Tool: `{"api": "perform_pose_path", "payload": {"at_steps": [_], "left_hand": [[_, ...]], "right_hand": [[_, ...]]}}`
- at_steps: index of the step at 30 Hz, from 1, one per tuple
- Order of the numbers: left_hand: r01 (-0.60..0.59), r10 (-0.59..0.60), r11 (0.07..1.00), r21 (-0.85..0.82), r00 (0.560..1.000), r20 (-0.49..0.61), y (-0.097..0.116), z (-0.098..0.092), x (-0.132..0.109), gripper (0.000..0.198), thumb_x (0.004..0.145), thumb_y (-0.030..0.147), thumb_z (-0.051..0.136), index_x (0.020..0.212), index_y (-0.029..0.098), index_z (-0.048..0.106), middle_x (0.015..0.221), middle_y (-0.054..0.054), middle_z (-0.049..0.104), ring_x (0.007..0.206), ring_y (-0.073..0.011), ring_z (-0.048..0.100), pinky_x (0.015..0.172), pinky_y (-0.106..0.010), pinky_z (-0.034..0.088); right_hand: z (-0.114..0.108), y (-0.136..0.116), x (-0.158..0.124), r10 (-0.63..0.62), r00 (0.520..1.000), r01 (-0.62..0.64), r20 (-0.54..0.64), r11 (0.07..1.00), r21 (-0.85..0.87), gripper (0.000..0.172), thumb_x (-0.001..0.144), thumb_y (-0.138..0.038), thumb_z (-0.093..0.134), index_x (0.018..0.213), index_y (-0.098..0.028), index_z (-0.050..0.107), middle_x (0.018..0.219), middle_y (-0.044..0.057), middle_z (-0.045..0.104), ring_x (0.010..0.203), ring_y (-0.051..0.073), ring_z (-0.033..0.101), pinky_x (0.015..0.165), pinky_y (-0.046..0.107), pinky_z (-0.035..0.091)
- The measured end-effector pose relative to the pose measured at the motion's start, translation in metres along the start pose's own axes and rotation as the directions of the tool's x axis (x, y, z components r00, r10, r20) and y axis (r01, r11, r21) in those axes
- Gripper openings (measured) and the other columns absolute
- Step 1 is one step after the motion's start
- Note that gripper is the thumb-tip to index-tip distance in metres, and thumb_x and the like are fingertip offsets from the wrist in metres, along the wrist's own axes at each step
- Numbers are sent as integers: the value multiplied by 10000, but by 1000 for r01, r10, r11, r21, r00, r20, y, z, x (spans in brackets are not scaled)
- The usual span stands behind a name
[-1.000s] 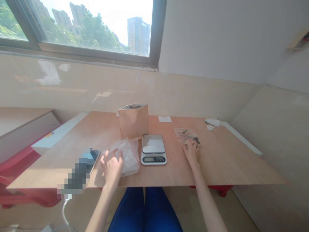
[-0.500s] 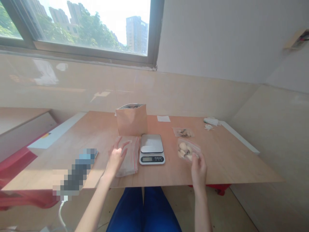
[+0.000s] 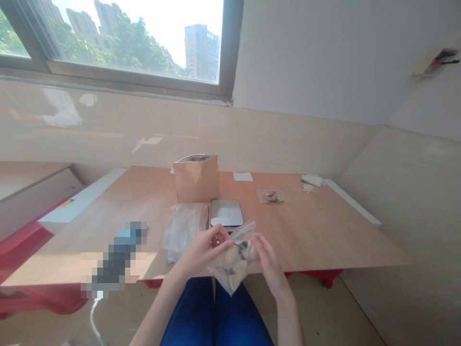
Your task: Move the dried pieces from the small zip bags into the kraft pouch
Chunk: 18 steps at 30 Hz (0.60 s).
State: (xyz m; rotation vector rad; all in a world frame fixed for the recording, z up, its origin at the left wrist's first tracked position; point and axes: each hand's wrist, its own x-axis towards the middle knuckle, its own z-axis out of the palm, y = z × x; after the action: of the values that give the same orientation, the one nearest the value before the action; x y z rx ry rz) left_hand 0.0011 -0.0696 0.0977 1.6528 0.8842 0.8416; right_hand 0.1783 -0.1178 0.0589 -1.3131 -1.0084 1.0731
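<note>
Between my two hands hangs a clear zip bag [image 3: 232,269] with pale, dark-edged slices in it, tilted in front of the table edge. My left hand [image 3: 211,245] pinches its left side near the top. On the other side, my right hand [image 3: 266,259] grips the bag by its right edge. Just behind them a kitchen scale [image 3: 226,213] stands on the table, its display mostly covered by my hands and the bag. Left of the scale lies a stack of flat, clear zip bags [image 3: 182,228].
An open brown paper pouch [image 3: 197,180] stands behind the scale. Another filled zip bag [image 3: 272,196] lies to the right. White paper [image 3: 243,177] and crumpled white things [image 3: 311,181] rest at the back. A blurred-out object with a white cable [image 3: 94,315] sits at left.
My right hand has brought the filled zip bag from the table's right side to the middle, in front of the scale. My left hand has left the bag stack and taken hold of it too.
</note>
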Motion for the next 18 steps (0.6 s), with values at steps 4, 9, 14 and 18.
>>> {"api": "perform_pose_path", "payload": {"at_steps": [4, 9, 14, 18], "left_hand": [[50, -65, 985, -164, 994, -86, -15, 9, -2, 278, 764, 411, 603, 647, 192, 478, 557, 53, 413, 492, -82, 370, 469, -194, 300], [28, -169, 920, -392, 928, -332, -22, 27, -5, 382, 732, 505, 610, 620, 200, 410, 537, 64, 335, 464, -71, 315, 439, -197, 290], [91, -290, 873, -480, 887, -360, -24, 33, -11, 371, 680, 541, 634, 703, 184, 534, 559, 33, 412, 493, -104, 386, 424, -226, 299], [53, -175, 928, -369, 937, -304, -28, 33, -16, 366, 770, 540, 535, 753, 175, 519, 591, 43, 413, 517, -96, 372, 479, -227, 340]], "right_hand": [[24, 1, 3, -289, 885, 171, -365, 931, -323, 341, 737, -546, 565, 793, -223, 467, 808, 44, 538, 784, 207, 528, 748, 346, 444], [55, -8, -12, -226, 969, 245, 98, 925, -290, 262, 907, -420, 374, 726, -234, 410, 674, -18, 474, 623, 151, 506, 604, 263, 436], [66, -10, -18, -232, 945, 296, 231, 909, -294, 207, 928, -355, 359, 806, -222, 461, 779, 18, 537, 707, 160, 551, 625, 258, 449], [65, -7, -18, -277, 930, 344, 241, 886, -312, 251, 953, -306, 285, 837, -213, 487, 788, 30, 539, 687, 152, 540, 645, 263, 454]]}}
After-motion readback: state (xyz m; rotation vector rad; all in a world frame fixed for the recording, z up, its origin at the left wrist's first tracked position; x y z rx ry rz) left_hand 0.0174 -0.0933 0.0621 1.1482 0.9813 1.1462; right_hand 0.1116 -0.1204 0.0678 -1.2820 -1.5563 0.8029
